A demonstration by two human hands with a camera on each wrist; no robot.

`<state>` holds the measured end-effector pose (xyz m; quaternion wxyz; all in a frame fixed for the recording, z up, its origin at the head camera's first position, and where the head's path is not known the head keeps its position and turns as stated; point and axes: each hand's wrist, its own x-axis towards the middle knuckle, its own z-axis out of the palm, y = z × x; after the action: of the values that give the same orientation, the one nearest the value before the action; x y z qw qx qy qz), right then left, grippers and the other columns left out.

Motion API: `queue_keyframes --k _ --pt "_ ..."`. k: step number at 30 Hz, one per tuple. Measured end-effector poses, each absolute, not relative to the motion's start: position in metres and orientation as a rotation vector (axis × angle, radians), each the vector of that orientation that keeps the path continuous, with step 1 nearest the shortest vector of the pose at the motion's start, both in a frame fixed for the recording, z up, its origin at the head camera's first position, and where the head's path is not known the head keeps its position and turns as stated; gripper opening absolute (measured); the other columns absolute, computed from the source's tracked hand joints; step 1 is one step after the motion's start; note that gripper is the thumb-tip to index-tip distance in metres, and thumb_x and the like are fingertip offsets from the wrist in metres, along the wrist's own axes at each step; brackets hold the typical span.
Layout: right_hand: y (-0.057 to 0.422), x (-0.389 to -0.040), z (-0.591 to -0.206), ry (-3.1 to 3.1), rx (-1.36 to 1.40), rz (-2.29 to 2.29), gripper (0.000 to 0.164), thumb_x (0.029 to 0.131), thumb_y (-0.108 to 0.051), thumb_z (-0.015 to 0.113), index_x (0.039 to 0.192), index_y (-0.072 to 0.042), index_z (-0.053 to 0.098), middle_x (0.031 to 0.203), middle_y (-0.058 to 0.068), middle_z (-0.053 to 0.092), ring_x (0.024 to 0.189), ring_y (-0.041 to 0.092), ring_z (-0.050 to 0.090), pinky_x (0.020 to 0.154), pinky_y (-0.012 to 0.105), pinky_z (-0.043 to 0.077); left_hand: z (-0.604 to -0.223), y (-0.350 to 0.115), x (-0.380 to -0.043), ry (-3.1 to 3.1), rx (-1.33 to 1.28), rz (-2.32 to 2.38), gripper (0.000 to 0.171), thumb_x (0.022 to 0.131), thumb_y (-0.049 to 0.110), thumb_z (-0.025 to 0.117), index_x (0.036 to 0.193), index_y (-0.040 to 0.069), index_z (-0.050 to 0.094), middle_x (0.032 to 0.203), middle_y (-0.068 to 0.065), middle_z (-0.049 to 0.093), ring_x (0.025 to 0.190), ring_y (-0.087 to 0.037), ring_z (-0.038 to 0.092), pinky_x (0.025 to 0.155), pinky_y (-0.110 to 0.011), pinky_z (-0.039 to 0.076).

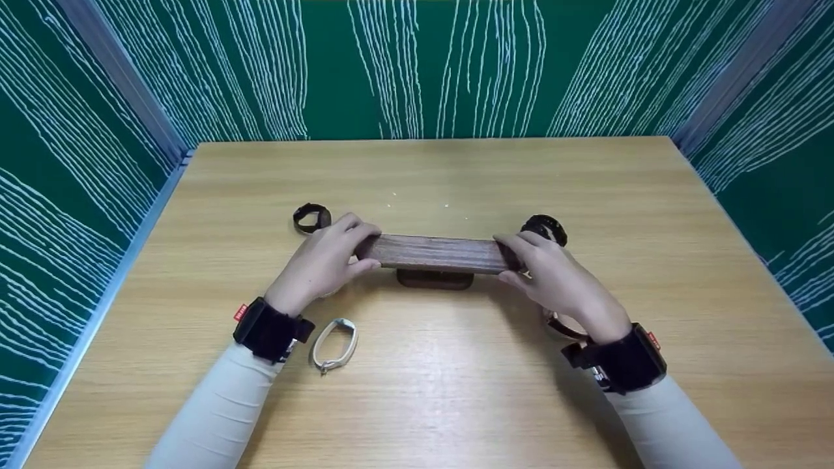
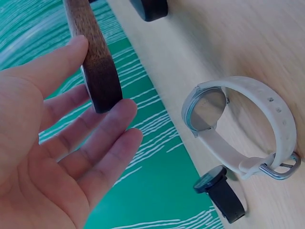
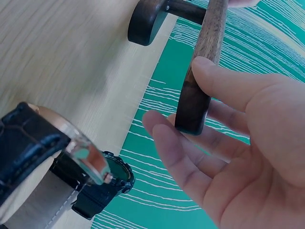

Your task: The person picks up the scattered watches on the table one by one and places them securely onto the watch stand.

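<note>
Left hand [image 1: 324, 258]: grips wooden bar [image 1: 443, 253] at left end;
Right hand [image 1: 552, 273]: grips its right end;
White band [image 1: 353, 341]: lies on table [image 1: 430, 410]

Green walls [image 1: 332, 78] with pale, wavy lines border 3 sides of a light wood-grained table [image 1: 423, 176]. Near its far corners rise 2 greyish posts [image 1: 120, 71]; soft light gleams on the nearer tabletop.
</note>
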<state>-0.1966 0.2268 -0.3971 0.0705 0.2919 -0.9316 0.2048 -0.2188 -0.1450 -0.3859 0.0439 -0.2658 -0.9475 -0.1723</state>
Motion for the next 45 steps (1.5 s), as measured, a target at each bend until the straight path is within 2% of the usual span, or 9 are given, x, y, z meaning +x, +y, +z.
queue_keyframes --k 8,22,31,45 --pt "0.2292 -0.1984 -0.3994 -2.756 0.917 0.668 0.056 0.093 -0.005 0.082 0.143 0.002 0.057 0.123 0.026 0.066 0.117 0.042 0.065 0.100 0.058 0.053 -0.3865 -0.1457 -0.2139 -2.859 -0.843 -0.555 0.049 0.097 0.034 0.080 0.138 0.010 0.067 0.127 -0.007 0.066 0.109 -0.024 0.065 0.094 -0.041 0.056" --pt "0.2308 -0.1985 -0.3963 -2.795 0.903 0.705 0.057 0.094 -0.005 0.080 0.145 0.002 0.056 0.129 0.027 0.066 0.122 0.044 0.064 0.103 0.059 0.052 -0.3847 -0.1440 -0.2100 -2.870 -0.835 -0.570 0.048 0.097 0.034 0.080 0.137 0.011 0.067 0.124 -0.006 0.065 0.105 -0.022 0.064 0.092 -0.040 0.055" --pt "0.2317 -0.1960 -0.3935 -2.821 0.887 0.720 0.057 0.094 -0.005 0.080 0.146 -0.003 0.057 0.128 0.025 0.066 0.123 0.042 0.064 0.103 0.059 0.052 -0.3843 -0.1437 -0.2084 -2.851 -0.851 -0.566 0.046 0.095 0.034 0.082 0.133 0.011 0.069 0.120 -0.005 0.065 0.100 -0.021 0.063 0.088 -0.040 0.055" --pt "0.2349 -0.1983 -0.3935 -2.830 0.880 0.729 0.057 0.094 -0.005 0.080 0.146 0.000 0.058 0.129 0.025 0.066 0.122 0.042 0.064 0.104 0.059 0.051 -0.3855 -0.1412 -0.2094 -2.855 -0.837 -0.573 0.048 0.095 0.036 0.082 0.134 0.011 0.069 0.117 -0.005 0.065 0.098 -0.021 0.064 0.087 -0.040 0.055"
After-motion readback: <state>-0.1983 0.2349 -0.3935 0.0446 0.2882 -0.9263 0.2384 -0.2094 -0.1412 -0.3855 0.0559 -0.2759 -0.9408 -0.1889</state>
